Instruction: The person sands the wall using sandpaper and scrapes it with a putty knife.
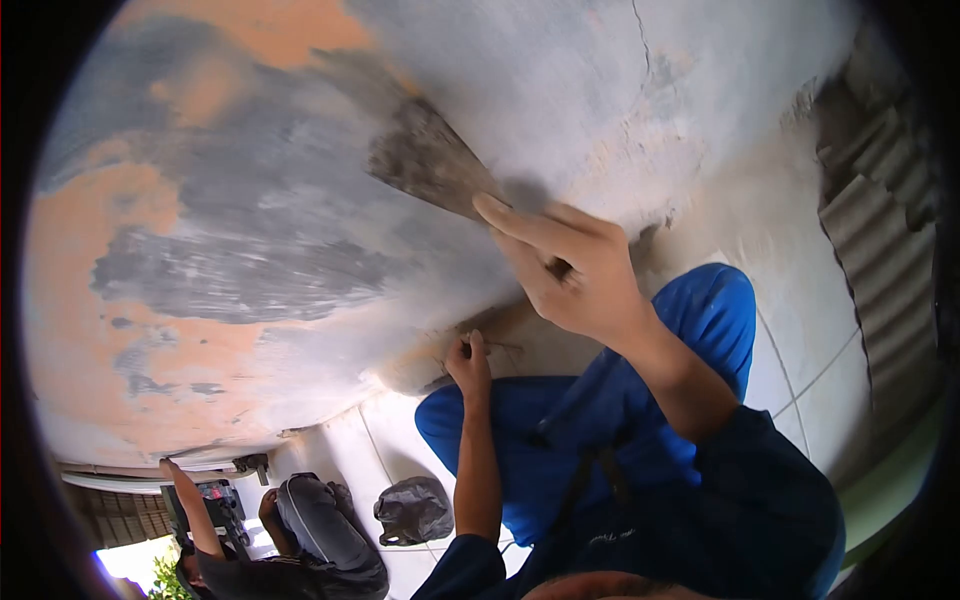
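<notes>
Where the wall (pixel 230 250) starts at the left, it shows orange patches (pixel 110 215) through a grey coat; the coat is darker and streaked in long strokes toward the middle, cloudy and paler to the right. Low at the far left, a co-worker (pixel 275 580) in dark clothes has one arm raised toward the wall's foot. A black bag (pixel 413 512) sits crumpled on the pale tiles (pixel 375 430). Above it, over the grey part of the wall, is the scraper (pixel 430 155) — a flat, dark wedge, broad at its upper-left edge and narrowing to the grip, its face mottled with grey-brown smears. Below it the left hand (pixel 470 368) is curled nearly closed near the wall's foot; I cannot tell whether anything is inside. The right hand (pixel 580 260) is partly closed, thumb and fingers pinching the scraper's narrow end, a small gap at the palm. Blue trousers (pixel 705 320) show beneath the forearm. A thin crack (pixel 641 40) runs down the wall at the upper right — and a grey corrugated sheet (pixel 880 240) lies at the far right.
</notes>
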`<action>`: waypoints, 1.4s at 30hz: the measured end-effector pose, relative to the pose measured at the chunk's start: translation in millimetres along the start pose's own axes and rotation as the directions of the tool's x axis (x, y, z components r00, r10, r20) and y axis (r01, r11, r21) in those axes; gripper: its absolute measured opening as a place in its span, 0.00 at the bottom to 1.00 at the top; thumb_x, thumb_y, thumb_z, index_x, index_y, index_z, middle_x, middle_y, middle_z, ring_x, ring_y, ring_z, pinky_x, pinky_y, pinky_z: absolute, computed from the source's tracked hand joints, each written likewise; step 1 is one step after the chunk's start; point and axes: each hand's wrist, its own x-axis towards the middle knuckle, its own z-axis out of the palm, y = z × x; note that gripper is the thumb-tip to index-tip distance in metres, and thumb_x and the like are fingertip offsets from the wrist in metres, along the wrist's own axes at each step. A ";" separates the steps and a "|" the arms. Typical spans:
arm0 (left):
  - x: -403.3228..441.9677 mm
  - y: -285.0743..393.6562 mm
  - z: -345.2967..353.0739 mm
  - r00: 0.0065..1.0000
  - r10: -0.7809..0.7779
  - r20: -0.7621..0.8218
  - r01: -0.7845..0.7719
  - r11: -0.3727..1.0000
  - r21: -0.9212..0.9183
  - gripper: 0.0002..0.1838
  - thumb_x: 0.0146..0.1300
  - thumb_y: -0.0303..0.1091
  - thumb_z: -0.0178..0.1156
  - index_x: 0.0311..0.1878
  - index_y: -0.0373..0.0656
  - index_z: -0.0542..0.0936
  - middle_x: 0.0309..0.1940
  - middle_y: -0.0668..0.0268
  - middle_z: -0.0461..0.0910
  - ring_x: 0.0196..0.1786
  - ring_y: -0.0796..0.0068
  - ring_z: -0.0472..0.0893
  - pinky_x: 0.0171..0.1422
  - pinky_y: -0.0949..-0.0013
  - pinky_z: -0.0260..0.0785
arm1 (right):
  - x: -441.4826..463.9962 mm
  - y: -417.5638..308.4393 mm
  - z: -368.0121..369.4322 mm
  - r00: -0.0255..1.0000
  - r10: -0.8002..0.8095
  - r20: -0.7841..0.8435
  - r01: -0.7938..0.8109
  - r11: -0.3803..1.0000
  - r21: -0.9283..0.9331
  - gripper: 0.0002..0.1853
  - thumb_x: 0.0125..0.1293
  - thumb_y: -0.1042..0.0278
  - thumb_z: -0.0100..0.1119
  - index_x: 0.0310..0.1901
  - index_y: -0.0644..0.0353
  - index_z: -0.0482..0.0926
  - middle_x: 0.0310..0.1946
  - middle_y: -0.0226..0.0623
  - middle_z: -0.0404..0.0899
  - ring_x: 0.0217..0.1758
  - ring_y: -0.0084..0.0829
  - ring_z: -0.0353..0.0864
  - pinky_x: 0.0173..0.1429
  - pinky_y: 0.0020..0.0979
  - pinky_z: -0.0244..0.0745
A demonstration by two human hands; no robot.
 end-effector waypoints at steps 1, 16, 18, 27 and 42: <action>-2.5 7.8 -0.5 1.000 -0.021 0.010 0.021 0.999 -0.027 0.16 0.66 0.38 0.62 0.27 0.36 0.78 0.19 0.67 0.77 0.24 0.81 0.75 0.30 0.72 0.67 | 0.1 -2.8 -1.0 1.000 0.005 0.001 -0.005 1.000 0.001 0.21 0.59 0.83 0.64 0.55 0.58 0.83 0.17 0.30 0.68 0.18 0.16 0.59 0.22 0.22 0.56; 3.0 11.7 1.7 0.999 0.040 0.002 -0.040 0.999 0.037 0.16 0.67 0.37 0.62 0.27 0.37 0.77 0.18 0.67 0.77 0.23 0.81 0.75 0.30 0.73 0.67 | -10.7 5.1 -1.8 0.999 0.034 0.024 -0.034 0.999 0.000 0.21 0.59 0.83 0.64 0.55 0.59 0.83 0.17 0.32 0.69 0.18 0.17 0.61 0.23 0.22 0.58; -0.5 12.6 0.7 0.999 0.053 0.009 -0.053 0.998 0.043 0.16 0.67 0.38 0.62 0.27 0.37 0.77 0.18 0.67 0.77 0.23 0.81 0.75 0.30 0.73 0.67 | -7.2 1.4 -0.7 1.000 0.028 0.010 -0.029 1.000 0.010 0.20 0.59 0.82 0.65 0.55 0.59 0.83 0.17 0.32 0.69 0.18 0.17 0.61 0.23 0.22 0.58; -4.5 7.4 3.0 1.000 0.023 -0.005 -0.022 1.000 0.005 0.16 0.67 0.38 0.62 0.27 0.36 0.77 0.19 0.66 0.78 0.23 0.81 0.76 0.30 0.72 0.69 | -4.2 -1.1 -3.1 0.999 0.031 0.010 -0.032 0.999 0.038 0.20 0.60 0.80 0.65 0.55 0.57 0.83 0.16 0.31 0.69 0.17 0.18 0.60 0.22 0.23 0.58; 0.0 -5.6 -0.8 0.993 -0.016 -0.115 0.012 0.999 -0.039 0.15 0.66 0.37 0.61 0.28 0.34 0.78 0.20 0.64 0.79 0.25 0.78 0.75 0.33 0.69 0.68 | -75.8 58.9 -10.9 0.612 0.299 0.733 -0.169 0.954 -0.247 0.16 0.61 0.63 0.62 0.50 0.52 0.85 0.31 0.40 0.83 0.36 0.41 0.83 0.44 0.39 0.78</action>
